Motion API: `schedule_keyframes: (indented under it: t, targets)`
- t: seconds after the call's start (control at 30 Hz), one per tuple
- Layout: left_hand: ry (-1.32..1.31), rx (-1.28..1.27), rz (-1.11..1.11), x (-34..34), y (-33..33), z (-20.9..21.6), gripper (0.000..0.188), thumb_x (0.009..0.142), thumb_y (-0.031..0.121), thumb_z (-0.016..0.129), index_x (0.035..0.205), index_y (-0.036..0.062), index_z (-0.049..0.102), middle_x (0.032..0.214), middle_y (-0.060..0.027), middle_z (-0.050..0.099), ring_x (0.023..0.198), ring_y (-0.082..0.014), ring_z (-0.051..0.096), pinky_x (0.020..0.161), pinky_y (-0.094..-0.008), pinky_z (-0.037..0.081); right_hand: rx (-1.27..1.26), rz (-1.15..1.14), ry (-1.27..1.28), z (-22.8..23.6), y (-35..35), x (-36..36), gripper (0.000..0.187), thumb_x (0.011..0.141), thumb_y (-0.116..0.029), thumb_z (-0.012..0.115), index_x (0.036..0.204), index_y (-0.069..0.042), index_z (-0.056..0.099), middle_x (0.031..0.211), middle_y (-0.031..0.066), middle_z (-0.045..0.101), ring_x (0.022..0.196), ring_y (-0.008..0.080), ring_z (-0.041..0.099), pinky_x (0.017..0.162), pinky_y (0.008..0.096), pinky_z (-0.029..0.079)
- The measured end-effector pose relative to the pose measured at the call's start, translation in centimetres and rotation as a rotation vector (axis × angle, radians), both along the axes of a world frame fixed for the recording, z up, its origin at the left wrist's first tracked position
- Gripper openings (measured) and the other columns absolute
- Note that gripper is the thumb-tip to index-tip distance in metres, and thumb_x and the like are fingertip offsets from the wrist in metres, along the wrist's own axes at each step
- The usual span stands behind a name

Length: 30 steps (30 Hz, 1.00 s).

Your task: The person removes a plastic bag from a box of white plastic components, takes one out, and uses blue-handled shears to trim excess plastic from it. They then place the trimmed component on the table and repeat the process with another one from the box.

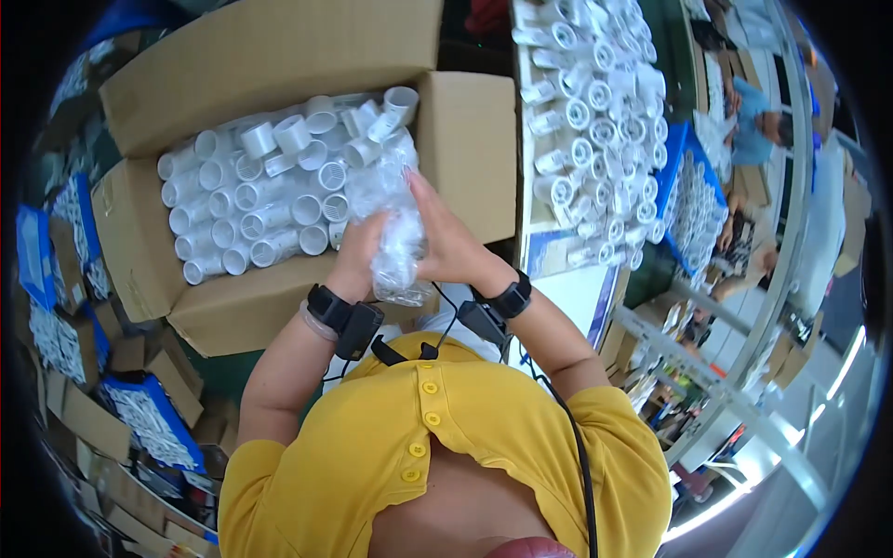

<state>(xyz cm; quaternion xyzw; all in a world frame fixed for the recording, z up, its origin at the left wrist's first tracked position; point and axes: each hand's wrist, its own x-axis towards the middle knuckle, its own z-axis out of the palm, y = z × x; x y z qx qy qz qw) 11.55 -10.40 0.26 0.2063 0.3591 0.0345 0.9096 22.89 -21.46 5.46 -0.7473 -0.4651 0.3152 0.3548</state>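
1. Cardboard box [470, 158] stands open, flaps spread; taken as the landmark. White plastic tubes [270, 219] fill it, many with round mouths turned up or sideways.
2. Plastic bag [398, 237], clear and crinkled, is above the box's near right part, its lower end over the near edge. Contents: cannot tell.
3. Left hand [361, 256], at the box's near edge: fingers bent and clamped on the bag's left side, tips partly hidden.
4. Right hand [445, 231], by the box's near right corner: fingers extended together, pressed to the bag's right side; bag squeezed between both hands.
5. Right of the box: table [581, 302] crowded with white fittings [600, 121]; beyond it, a blue tray [677, 153] of similar pieces.
6. Farther right of the box: a co-worker in blue [755, 130].
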Motion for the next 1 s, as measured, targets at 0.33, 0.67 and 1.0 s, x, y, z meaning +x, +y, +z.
schedule_keyframes:
  t: [0.33, 0.67, 1.0]
  targets:
    - [-0.083, 0.103, -0.6, 2.2, -11.6, 1.1, 0.037, 0.081, 0.008, 0.056, 0.117, 0.0028, 0.049, 0.101, -0.0054, 0.058, 0.093, -0.0152, 0.057, 0.081, -0.029, 0.047, -0.032, -0.229, -0.164, -3.2, -15.4, -2.4, 0.057, 0.069, -0.01, 0.069, 0.122, -0.004, 0.048, 0.121, 0.0175, 0.053, 0.114, 0.0339, 0.049, 0.097, 0.0383, 0.039]
    - [-0.269, 0.543, -1.01, 3.1, -16.1, -0.9, 0.068, 0.087, 0.032, 0.056, 0.139, 0.0025, 0.023, 0.133, -0.0142, 0.038, 0.119, -0.0228, 0.042, 0.09, -0.0317, 0.043, 0.126, -0.949, 0.315, -7.7, -22.6, -7.5, 0.032, 0.076, -0.008, 0.062, 0.107, -0.001, 0.059, 0.111, 0.0132, 0.058, 0.104, 0.0251, 0.056, 0.086, 0.0339, 0.045]
    - [0.176, 0.258, -1.066, 6.5, -9.8, -4.6, 0.075, 0.091, 0.051, 0.041, 0.142, 0.0045, 0.012, 0.136, -0.0186, 0.035, 0.101, -0.0282, 0.058, 0.08, -0.0372, 0.05, 0.314, -1.512, 1.173, -28.2, -22.8, -9.9, 0.045, 0.083, -0.009, 0.059, 0.126, -0.003, 0.046, 0.118, 0.0074, 0.055, 0.105, 0.019, 0.055, 0.089, 0.0308, 0.044]
